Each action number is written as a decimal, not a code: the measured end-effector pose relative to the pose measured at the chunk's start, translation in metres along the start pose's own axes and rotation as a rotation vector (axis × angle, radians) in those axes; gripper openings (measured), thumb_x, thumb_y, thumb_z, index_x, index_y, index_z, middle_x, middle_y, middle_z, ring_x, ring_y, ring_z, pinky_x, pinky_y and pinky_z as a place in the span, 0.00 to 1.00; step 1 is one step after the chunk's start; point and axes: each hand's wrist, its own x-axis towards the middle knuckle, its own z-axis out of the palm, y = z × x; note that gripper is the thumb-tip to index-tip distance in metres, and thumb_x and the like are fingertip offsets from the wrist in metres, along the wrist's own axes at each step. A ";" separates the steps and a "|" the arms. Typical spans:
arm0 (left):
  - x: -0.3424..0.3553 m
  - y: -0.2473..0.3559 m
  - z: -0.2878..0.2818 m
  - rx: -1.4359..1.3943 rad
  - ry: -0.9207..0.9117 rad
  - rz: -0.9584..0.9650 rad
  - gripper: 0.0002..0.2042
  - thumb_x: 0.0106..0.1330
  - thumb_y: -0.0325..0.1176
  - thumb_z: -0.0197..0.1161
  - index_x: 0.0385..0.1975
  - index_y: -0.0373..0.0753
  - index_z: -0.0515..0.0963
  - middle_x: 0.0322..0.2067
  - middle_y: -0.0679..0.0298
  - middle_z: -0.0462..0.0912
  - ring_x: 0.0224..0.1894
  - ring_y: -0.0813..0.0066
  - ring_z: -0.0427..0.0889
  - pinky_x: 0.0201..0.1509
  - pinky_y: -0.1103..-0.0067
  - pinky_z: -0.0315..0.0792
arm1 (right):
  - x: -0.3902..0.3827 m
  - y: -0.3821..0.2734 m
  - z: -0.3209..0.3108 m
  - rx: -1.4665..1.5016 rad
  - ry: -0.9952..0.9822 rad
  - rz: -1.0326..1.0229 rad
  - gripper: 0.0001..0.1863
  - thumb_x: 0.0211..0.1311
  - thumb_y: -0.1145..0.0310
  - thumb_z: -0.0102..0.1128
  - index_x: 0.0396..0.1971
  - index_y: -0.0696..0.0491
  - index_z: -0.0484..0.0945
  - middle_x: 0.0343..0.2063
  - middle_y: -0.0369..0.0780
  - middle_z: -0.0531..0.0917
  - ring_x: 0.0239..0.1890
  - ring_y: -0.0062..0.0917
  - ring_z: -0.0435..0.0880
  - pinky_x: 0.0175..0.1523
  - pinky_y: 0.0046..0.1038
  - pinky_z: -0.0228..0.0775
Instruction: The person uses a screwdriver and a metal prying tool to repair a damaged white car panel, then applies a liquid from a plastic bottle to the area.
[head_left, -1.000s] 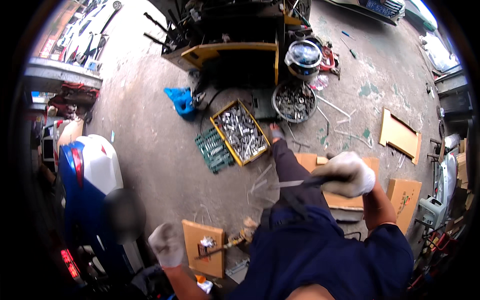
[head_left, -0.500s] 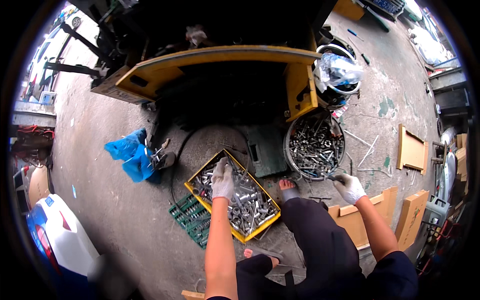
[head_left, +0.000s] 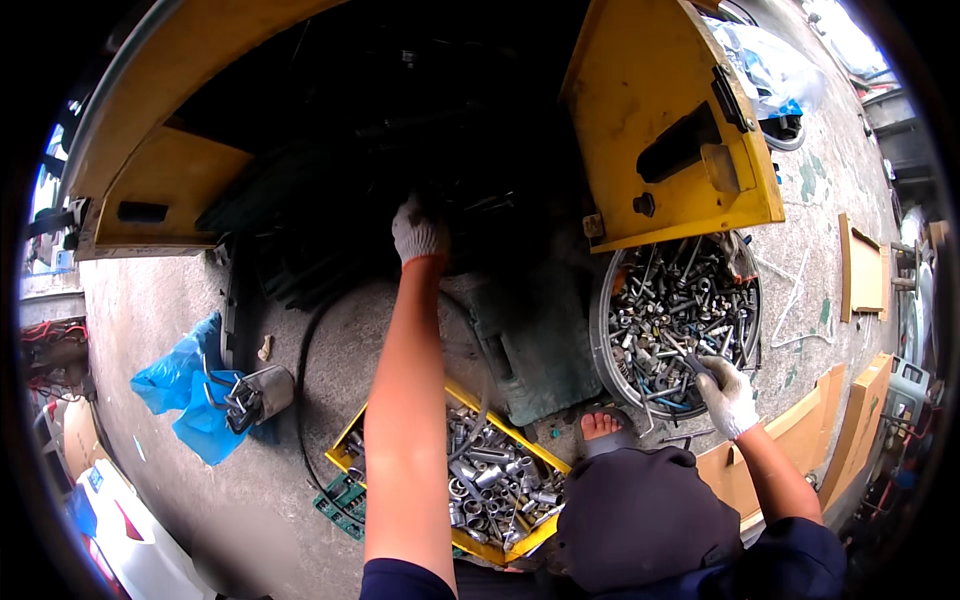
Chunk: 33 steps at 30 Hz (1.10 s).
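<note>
My left hand (head_left: 420,228), in a white glove, reaches into the dark inside of a yellow cabinet (head_left: 655,90); its fingers are lost in shadow. My right hand (head_left: 728,398), also gloved, grips a dark-handled tool (head_left: 700,368) over the near right edge of a round metal basin of mixed bolts and small parts (head_left: 675,320). Below my left arm lies a yellow-rimmed tray (head_left: 550,464) of sockets and metal pieces, beside a green socket case (head_left: 342,505). A dark green case (head_left: 530,355) lies between tray and basin.
A blue bag (head_left: 170,375) with a container of metal tools (head_left: 265,395) is at left. A black hose (head_left: 310,350) curves over the floor. Cardboard pieces (head_left: 845,450) stand at right. A white-and-blue vehicle part (head_left: 125,530) is at lower left; plastic-covered bucket (head_left: 760,70) stands beyond the door.
I have moved down and forward to the cabinet. My left hand has gone from over the tray into its dark interior. My right hand holds the tool beside the basin.
</note>
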 end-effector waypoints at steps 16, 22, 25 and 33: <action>0.060 0.012 0.038 0.272 -0.227 -0.131 0.20 0.61 0.44 0.65 0.54 0.49 0.81 0.56 0.56 0.80 0.60 0.52 0.78 0.64 0.66 0.74 | 0.008 -0.004 -0.011 0.027 -0.032 0.014 0.17 0.60 0.73 0.61 0.49 0.63 0.79 0.37 0.49 0.87 0.40 0.31 0.88 0.49 0.30 0.78; 0.061 0.006 0.076 0.398 -0.186 -0.065 0.18 0.62 0.48 0.63 0.48 0.47 0.83 0.53 0.57 0.81 0.60 0.57 0.77 0.63 0.67 0.73 | 0.007 -0.012 -0.016 0.020 -0.040 0.038 0.18 0.59 0.73 0.61 0.49 0.63 0.80 0.36 0.49 0.87 0.39 0.31 0.88 0.48 0.30 0.78; 0.072 -0.004 0.090 0.484 -0.197 -0.040 0.19 0.62 0.50 0.63 0.48 0.47 0.83 0.54 0.58 0.81 0.59 0.57 0.77 0.62 0.66 0.73 | 0.007 -0.005 -0.014 0.017 -0.020 -0.009 0.18 0.59 0.73 0.62 0.49 0.63 0.80 0.37 0.50 0.87 0.39 0.32 0.89 0.48 0.30 0.78; 0.010 0.044 -0.022 -0.494 -0.267 -0.166 0.16 0.67 0.31 0.60 0.55 0.43 0.81 0.52 0.56 0.81 0.52 0.62 0.82 0.54 0.72 0.76 | 0.005 -0.001 -0.011 0.032 -0.004 -0.037 0.17 0.59 0.74 0.61 0.48 0.63 0.80 0.37 0.49 0.87 0.39 0.30 0.88 0.48 0.30 0.78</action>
